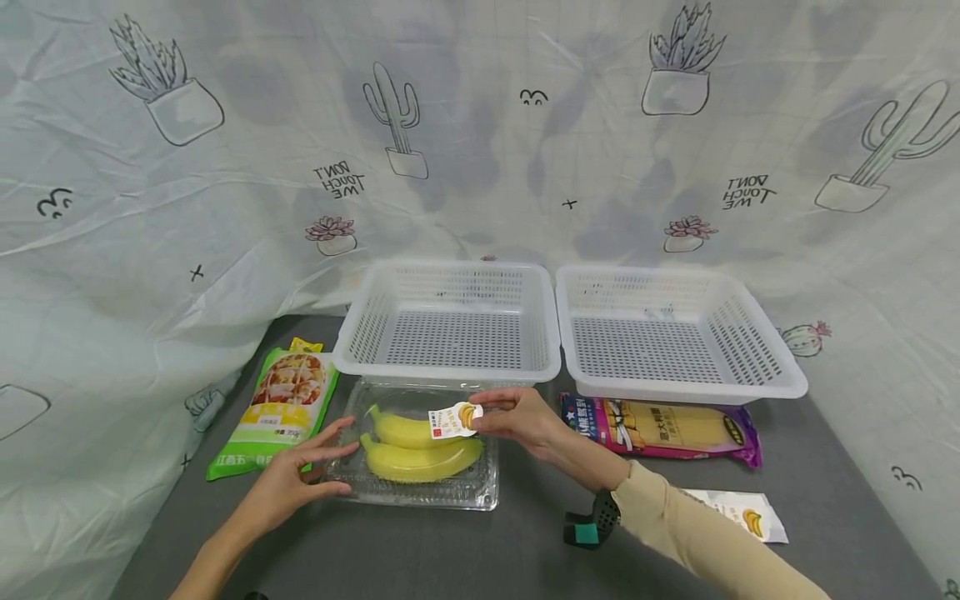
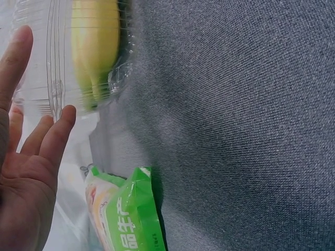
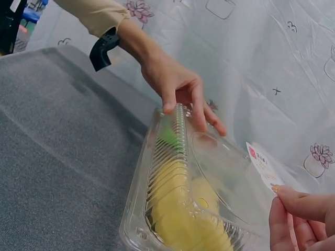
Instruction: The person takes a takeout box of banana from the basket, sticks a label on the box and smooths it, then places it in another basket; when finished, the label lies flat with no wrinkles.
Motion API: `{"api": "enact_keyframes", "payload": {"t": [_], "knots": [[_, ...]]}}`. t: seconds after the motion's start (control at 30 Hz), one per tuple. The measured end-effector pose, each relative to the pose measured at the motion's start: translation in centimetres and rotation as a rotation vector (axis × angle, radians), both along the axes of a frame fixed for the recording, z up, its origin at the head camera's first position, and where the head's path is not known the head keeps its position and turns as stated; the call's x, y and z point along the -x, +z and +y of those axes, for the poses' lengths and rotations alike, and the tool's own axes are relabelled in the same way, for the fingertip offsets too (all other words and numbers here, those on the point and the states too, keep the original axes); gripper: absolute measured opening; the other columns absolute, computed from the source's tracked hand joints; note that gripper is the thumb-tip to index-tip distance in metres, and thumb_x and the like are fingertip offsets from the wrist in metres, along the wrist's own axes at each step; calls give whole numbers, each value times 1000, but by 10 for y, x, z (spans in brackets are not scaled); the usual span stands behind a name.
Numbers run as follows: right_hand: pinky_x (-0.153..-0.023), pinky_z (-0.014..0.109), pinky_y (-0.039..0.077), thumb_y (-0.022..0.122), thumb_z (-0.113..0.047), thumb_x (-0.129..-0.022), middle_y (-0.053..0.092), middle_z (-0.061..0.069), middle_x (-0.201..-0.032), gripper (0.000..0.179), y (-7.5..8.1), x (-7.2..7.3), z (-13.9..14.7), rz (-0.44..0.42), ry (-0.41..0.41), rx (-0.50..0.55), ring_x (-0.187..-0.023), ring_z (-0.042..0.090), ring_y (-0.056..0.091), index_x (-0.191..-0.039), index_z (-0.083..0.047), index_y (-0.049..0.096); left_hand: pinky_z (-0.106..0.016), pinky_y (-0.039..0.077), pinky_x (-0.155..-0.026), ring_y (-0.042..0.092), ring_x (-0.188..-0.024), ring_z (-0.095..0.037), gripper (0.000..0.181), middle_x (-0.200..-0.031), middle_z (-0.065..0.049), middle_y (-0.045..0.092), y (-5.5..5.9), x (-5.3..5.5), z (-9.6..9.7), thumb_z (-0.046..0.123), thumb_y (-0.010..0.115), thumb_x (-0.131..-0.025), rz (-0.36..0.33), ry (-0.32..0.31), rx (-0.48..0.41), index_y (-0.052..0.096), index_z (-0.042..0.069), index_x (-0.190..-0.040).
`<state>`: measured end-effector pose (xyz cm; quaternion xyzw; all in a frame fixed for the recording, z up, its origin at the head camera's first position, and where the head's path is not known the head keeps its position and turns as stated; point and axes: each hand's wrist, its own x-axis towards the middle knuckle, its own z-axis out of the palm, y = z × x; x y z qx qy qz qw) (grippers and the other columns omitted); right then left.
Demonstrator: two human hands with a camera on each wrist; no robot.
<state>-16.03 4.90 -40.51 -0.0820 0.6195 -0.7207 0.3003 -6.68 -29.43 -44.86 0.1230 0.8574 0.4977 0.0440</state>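
A clear plastic clamshell box (image 1: 487, 492) lies closed on the dark cloth, with yellow bananas (image 1: 423, 462) visible through its lid. At its left end my left hand (image 1: 288, 479) touches the box, fingers spread and fairly straight; in the right wrist view that hand (image 3: 175, 86) reaches over the far end. Between thumb and fingers my right hand (image 1: 528, 425) pinches a small white label (image 1: 450, 421) printed with bananas. The label is over the right part of the lid in the head view. In the right wrist view, the label (image 3: 261, 166) appears tilted above the lid.
Two white perforated baskets (image 1: 446, 369) (image 1: 682, 388) stand behind the box. A green food bag (image 1: 273, 417) lies at left, partly over a yellow packet (image 1: 306, 345). A pasta pack (image 1: 675, 427) and a white banana-printed packet (image 1: 750, 512) lie at right.
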Motion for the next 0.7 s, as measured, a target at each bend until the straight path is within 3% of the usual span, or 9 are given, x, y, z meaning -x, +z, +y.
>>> {"api": "enact_keyframes", "payload": {"t": [0.2, 0.4, 0.6, 0.7], "knots": [[-94, 47, 47, 65, 7, -86, 66, 9, -109, 39, -2, 2, -7, 7, 40, 1, -88, 14, 66, -124, 11, 57, -42, 52, -86, 31, -123, 17, 56, -152, -14, 34, 0, -1, 1, 14, 80, -74, 10, 4, 9, 63, 4, -127], [-93, 47, 47, 66, 5, -86, 67, 7, -106, 38, -4, 6, -14, 20, 57, 0, -89, 14, 66, -123, 9, 59, -43, 51, -86, 32, -128, 7, 56, -152, -12, 35, -1, -1, 1, 14, 80, -75, 1, 6, 22, 63, 6, -127], [-95, 50, 46, 67, 3, -86, 66, 11, -110, 40, -3, 14, -19, 38, 107, -23, -91, 15, 65, -124, 9, 58, -42, 51, -86, 30, -123, 16, 56, -152, -12, 34, 0, -1, 1, 14, 80, -74, 1, 10, 22, 63, 5, -127], [-96, 52, 44, 67, 4, -85, 67, 11, -108, 39, -3, 20, -22, 41, 138, -26, -89, 15, 65, -123, 9, 59, -42, 51, -87, 33, -130, 5, 56, -153, -10, 34, 0, -1, 1, 16, 80, -75, -4, 15, 29, 63, 6, -127]]}}
